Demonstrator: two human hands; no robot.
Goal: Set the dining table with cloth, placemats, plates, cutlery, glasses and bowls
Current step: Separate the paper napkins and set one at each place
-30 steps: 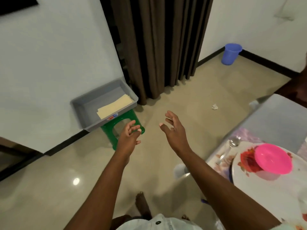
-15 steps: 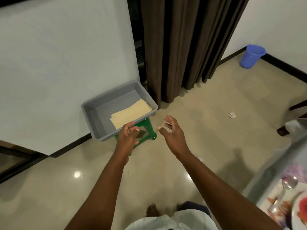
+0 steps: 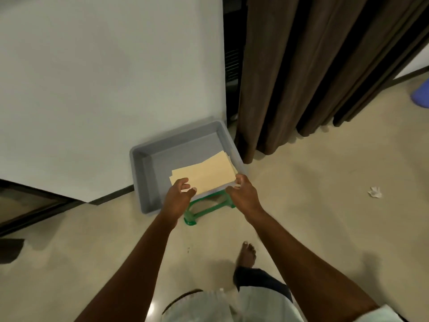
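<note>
Both forearms are bare down to the left hand point(image 3: 177, 199) and right hand point(image 3: 243, 195). A pale, whitish shirt point(image 3: 209, 306), dark shorts point(image 3: 260, 281), one bare foot point(image 3: 246, 254).

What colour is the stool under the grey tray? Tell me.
Green stool, seen in the head view.

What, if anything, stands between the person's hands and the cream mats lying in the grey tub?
Nothing visible does. The left hand and right hand are already at the near edge of the cream mats. The grey tub is open on top, with only its low near wall below the hands.
</note>
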